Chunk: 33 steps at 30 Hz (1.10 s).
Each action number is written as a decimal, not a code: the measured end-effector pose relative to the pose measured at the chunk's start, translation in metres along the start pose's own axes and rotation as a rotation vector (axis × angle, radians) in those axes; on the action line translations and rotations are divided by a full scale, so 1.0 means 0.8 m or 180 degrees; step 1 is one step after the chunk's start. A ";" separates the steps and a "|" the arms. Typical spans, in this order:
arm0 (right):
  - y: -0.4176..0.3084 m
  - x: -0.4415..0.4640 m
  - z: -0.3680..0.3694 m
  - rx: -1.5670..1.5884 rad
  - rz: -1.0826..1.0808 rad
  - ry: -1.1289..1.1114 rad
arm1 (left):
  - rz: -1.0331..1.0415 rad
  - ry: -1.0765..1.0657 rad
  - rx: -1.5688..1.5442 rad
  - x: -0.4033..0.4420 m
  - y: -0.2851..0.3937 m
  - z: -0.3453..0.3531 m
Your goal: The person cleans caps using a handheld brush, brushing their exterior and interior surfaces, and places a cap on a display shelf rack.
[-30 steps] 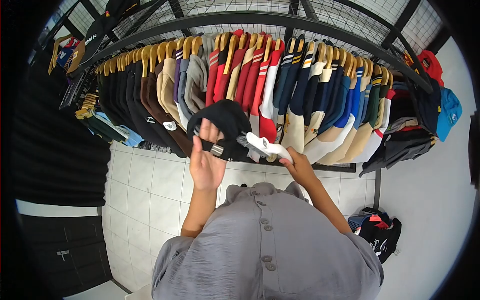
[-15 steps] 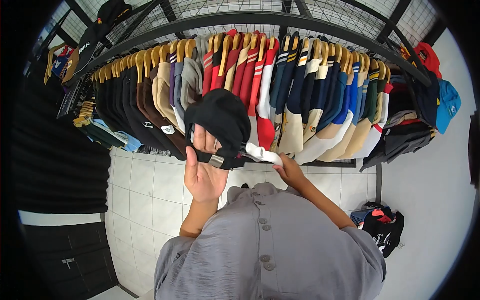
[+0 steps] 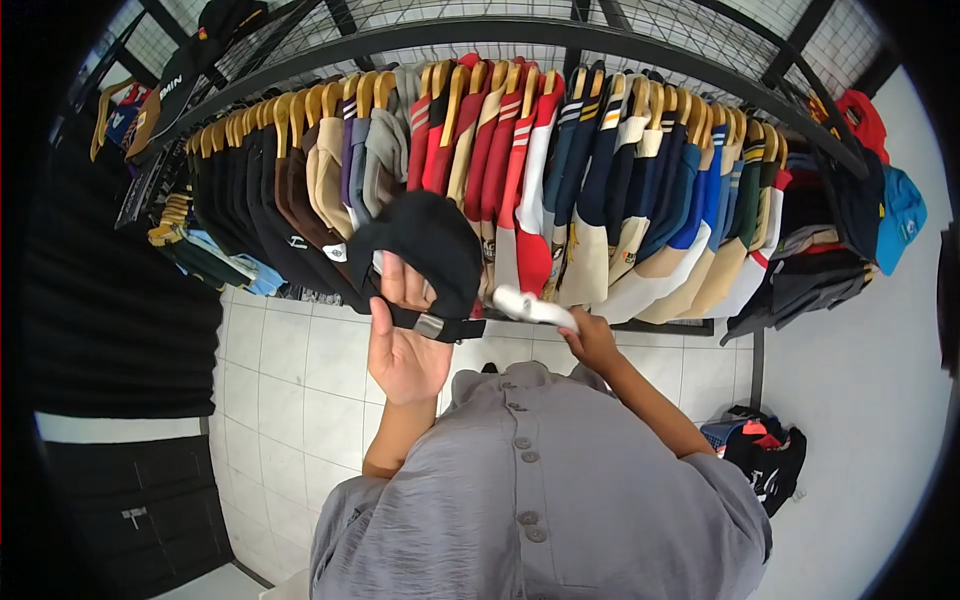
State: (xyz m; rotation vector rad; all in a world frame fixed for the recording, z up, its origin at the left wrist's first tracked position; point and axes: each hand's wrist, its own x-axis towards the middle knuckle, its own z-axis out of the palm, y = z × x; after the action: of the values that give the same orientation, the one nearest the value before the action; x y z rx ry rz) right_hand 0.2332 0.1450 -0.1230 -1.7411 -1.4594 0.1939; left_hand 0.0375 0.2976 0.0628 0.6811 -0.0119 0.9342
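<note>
A black cap [image 3: 428, 240] hangs on my left hand [image 3: 410, 350], whose fingers reach up through the opening above the strap. The strap's metal buckle [image 3: 429, 325] lies across my fingers, and the thumb stands apart on the left. My right hand [image 3: 592, 343] is closed round the handle end of a white brush [image 3: 530, 306]. The brush head is just right of the cap, with a small gap between them; its bristles are blurred.
Behind both hands, a rack [image 3: 470, 40] holds many jackets [image 3: 590, 250] on wooden hangers. Caps hang at both ends, one of them blue [image 3: 902, 220]. Black curtain [image 3: 120, 300] at left; a pile of clothes [image 3: 770, 460] on the tiled floor [image 3: 290, 390] at right.
The brush was against the cap's right side and now sits clear of it. The cap has shifted slightly left and turned on my left hand.
</note>
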 end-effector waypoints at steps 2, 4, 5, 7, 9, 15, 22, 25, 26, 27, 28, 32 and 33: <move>-0.002 0.000 -0.001 0.0341 0.0326 0.0663 | 0.0177 -0.0078 -0.0247 -0.001 0.006 -0.007; -0.033 0.020 -0.021 0.0809 0.0452 0.1533 | 0.0188 -0.0226 -0.0404 -0.001 0.011 -0.014; -0.046 0.031 -0.032 0.1041 0.0436 0.1522 | 0.0192 -0.0448 -0.0586 0.001 0.011 -0.016; -0.058 0.046 -0.032 0.0836 -0.0093 0.1821 | 0.0139 -0.0649 -0.0636 0.003 0.005 -0.011; -0.081 0.062 -0.036 0.0068 -0.0809 0.1576 | 0.0356 -0.0022 -0.0084 -0.002 -0.001 -0.006; -0.020 0.040 -0.017 -0.0029 0.0116 -0.0636 | 0.0330 -0.0252 0.0319 -0.006 0.003 -0.023; -0.042 0.071 -0.047 0.2843 0.1392 0.0066 | 0.0435 -0.0218 -0.0267 -0.001 0.013 -0.007; -0.038 0.072 -0.020 0.3362 0.1402 -0.0450 | 0.0256 0.0036 -0.0524 -0.001 0.009 0.001; -0.038 0.073 -0.010 0.2417 0.1226 -0.0717 | 0.0146 0.0098 -0.0768 -0.001 0.008 0.001; -0.025 0.073 -0.005 0.2415 0.1213 -0.0697 | 0.0142 0.0076 -0.0766 -0.002 0.009 -0.002; -0.004 0.074 -0.003 0.1586 0.1177 -0.0441 | 0.0080 0.0008 -0.0668 -0.005 0.009 -0.008; 0.005 0.106 -0.057 0.1472 0.1868 0.0031 | 0.0071 -0.0594 -0.0289 -0.006 0.019 -0.023; -0.010 0.117 -0.079 0.2143 0.2395 -0.0065 | 0.0066 -0.0577 -0.0286 -0.005 0.020 -0.026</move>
State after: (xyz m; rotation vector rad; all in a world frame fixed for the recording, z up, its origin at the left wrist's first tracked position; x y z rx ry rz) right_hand 0.2941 0.1955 -0.0420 -1.6091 -0.5621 0.9740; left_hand 0.0172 0.3123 0.0535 0.6812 -0.2206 0.8838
